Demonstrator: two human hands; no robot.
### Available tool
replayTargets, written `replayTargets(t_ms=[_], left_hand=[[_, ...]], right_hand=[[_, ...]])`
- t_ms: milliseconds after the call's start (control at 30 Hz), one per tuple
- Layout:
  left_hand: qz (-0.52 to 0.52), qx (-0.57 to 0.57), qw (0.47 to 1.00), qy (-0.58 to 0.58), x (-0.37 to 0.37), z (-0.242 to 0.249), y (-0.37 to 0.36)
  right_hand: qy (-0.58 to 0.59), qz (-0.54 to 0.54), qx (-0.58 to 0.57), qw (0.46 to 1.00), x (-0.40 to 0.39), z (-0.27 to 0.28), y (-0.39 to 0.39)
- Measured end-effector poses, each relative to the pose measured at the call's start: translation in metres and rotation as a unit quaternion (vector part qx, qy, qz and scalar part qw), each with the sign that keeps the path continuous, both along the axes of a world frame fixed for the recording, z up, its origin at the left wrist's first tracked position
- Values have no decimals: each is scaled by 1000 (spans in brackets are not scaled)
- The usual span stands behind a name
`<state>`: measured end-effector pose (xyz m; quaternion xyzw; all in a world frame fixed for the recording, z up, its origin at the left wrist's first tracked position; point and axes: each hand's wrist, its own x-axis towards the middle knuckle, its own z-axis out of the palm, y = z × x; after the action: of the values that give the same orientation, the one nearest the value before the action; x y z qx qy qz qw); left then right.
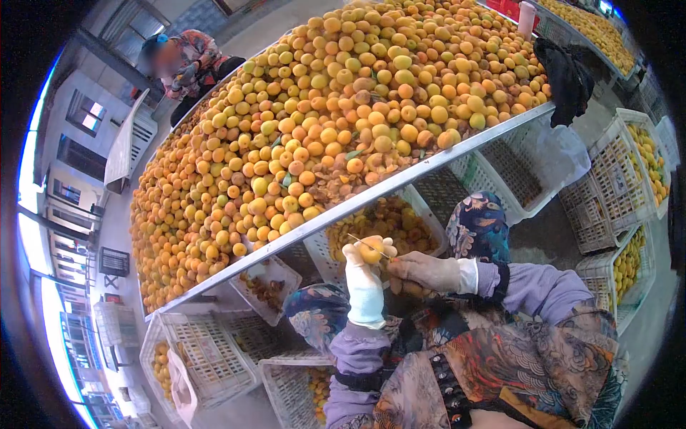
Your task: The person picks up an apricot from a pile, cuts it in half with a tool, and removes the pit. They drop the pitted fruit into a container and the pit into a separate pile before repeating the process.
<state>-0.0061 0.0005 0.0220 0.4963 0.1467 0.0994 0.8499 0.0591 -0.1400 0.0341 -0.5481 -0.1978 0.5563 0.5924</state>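
Observation:
My left hand (363,282), in a pale glove, is raised in front of the crate below the table edge. Its fingers are closed around a yellow-orange apricot (371,249). My right hand (430,272), also gloved, is closed just to the right of the fruit. It grips a thin-bladed knife (359,240), whose narrow blade lies across the apricot; the handle is hidden in the fist. Beneath both hands stands a white crate (429,211) with apricot halves or pieces (389,222) in it.
A metal-edged table (371,193) heaped with apricots (307,121) lies ahead. Plastic crates (207,350) stand below and at the left, with more crates (614,179) at the right. A black cloth (568,79) hangs at the table's corner. Another person (189,64) is at the far left.

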Motion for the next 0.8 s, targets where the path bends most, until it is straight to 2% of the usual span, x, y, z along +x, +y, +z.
replayTargets(t_ms=[100, 133, 167, 233, 333, 400, 467, 600, 667, 700, 800], left_hand=[[10, 1, 1000, -23, 1, -5, 1], [0, 86, 996, -23, -1, 0, 3], [-1, 88, 996, -24, 1, 2, 3], [56, 239, 969, -38, 3, 4, 0], [58, 201, 978, -25, 2, 1, 1], [41, 168, 985, -3, 0, 1, 1], [21, -9, 998, 53, 2, 5, 0], [-14, -48, 998, 41, 5, -2, 6], [68, 180, 981, 2, 10, -6, 0], [67, 180, 981, 2, 10, -5, 0], [68, 238, 969, 13, 9, -5, 3]], right_hand=[[69, 16, -2, 997, 7, 0, 1], [66, 16, 1, 998, 10, 4, 2], [76, 32, -19, 996, 12, 10, 1], [87, 47, -41, 994, 10, 14, 0], [70, 18, -21, 997, 2, 7, 6], [2, -56, 17, 998, -8, -6, 13], [9, -65, -12, 998, -10, -5, 16], [57, -69, -54, 995, -4, 0, 14], [92, -67, -64, 992, -1, 7, 16], [126, -64, -76, 987, 0, 9, 16], [114, -53, -72, 989, -1, 6, 13]])
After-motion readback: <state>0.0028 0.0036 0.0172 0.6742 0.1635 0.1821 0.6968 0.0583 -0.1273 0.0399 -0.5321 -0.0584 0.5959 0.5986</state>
